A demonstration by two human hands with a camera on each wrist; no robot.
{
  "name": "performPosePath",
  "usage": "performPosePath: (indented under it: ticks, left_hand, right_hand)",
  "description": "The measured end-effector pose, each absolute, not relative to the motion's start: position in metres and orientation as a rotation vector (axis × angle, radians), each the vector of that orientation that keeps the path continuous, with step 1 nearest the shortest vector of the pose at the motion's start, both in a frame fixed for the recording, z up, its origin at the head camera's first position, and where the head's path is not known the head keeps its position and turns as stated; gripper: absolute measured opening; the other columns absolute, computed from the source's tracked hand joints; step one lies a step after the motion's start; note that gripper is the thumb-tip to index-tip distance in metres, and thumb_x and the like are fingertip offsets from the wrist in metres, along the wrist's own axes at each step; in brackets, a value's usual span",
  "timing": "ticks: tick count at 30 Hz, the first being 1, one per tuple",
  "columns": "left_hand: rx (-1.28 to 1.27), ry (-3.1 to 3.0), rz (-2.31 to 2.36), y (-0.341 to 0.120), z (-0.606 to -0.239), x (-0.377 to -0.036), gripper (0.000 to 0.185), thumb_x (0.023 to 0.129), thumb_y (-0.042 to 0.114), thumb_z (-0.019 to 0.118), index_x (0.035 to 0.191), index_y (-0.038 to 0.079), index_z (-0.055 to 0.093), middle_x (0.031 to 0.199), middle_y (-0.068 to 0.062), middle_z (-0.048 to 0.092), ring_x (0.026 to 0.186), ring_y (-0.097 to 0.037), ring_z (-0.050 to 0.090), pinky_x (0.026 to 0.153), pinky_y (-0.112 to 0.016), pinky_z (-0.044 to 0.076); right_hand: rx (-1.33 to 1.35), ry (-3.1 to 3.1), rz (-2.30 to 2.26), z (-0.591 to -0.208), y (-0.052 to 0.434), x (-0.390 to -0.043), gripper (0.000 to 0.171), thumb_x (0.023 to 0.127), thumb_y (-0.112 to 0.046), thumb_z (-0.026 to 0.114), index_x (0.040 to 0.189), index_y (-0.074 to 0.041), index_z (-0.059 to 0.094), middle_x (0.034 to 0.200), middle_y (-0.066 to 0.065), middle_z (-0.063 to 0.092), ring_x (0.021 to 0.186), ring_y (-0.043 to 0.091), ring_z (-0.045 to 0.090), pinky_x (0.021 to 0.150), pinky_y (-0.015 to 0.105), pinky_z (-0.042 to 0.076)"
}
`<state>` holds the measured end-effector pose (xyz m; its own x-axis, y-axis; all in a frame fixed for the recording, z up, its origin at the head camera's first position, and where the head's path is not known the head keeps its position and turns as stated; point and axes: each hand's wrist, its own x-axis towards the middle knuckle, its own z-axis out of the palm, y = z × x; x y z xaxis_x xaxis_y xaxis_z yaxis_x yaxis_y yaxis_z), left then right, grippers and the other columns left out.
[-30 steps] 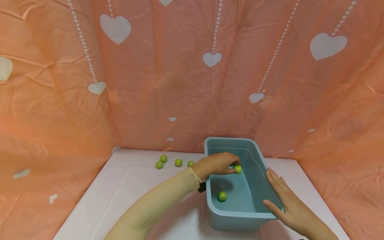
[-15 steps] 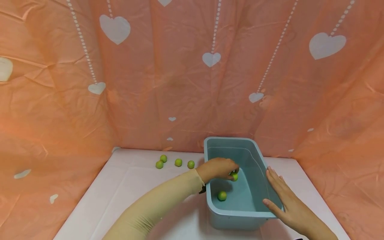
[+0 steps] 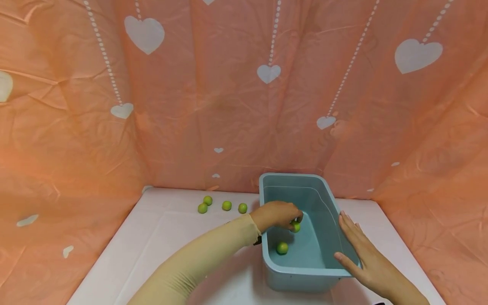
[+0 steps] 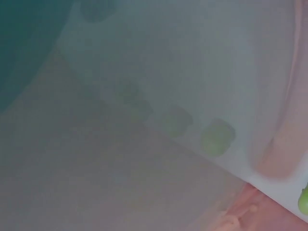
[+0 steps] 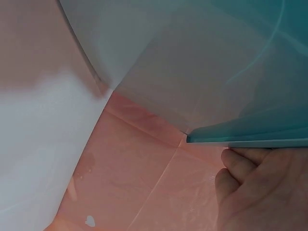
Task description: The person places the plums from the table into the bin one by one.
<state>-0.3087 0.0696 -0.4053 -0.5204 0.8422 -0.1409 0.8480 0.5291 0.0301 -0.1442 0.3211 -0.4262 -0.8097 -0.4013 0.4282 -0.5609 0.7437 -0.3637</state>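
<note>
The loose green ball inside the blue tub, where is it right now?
In the head view, the loose green ball lies on the blue tub floor near its left wall, just below the left hand, which holds another.

Left-wrist view blurred (green balls (image 4: 217, 136) mere smudges), fingers hidden.

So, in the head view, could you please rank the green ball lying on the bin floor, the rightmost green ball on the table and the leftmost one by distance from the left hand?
1. Green ball on the blue plastic bin's floor, just below the left hand.
2. Rightmost table ball, left of the hand.
3. Leftmost table ball, farthest left.
</note>
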Motion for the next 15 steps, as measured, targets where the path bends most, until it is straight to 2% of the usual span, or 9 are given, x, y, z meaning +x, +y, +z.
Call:
performPosePath:
  ticks: [7, 15]
  left_hand:
    - [1.474, 2.598, -0.091, 0.0708, -0.4059, -0.3083, 0.025, 0.098, 0.034, 0.083, 0.119, 0.021, 0.077, 0.114, 0.009, 0.074, 0.099, -0.004, 0.066, 0.085, -0.022, 0.055]
    - [1.502, 2.590, -0.101, 0.0687, -0.4038, -0.3073, 0.034, 0.100, 0.033, 0.080, 0.130, 0.019, 0.074, 0.125, 0.006, 0.072, 0.112, -0.007, 0.067, 0.090, -0.021, 0.054]
  right_hand:
    - [0.730, -2.635, 0.711, -0.4256, 0.3211, -0.1428, 0.095, 0.098, -0.020, 0.078, 0.172, -0.008, 0.020, 0.177, 0.019, 0.019, 0.161, 0.003, -0.001, 0.121, 0.007, 0.000]
    - [0.722, -2.636, 0.717, -0.4264, 0.3201, -0.1433, 0.093, 0.099, -0.020, 0.078, 0.172, -0.010, 0.021, 0.177, 0.017, 0.019, 0.161, 0.009, 0.003, 0.121, 0.007, 0.001]
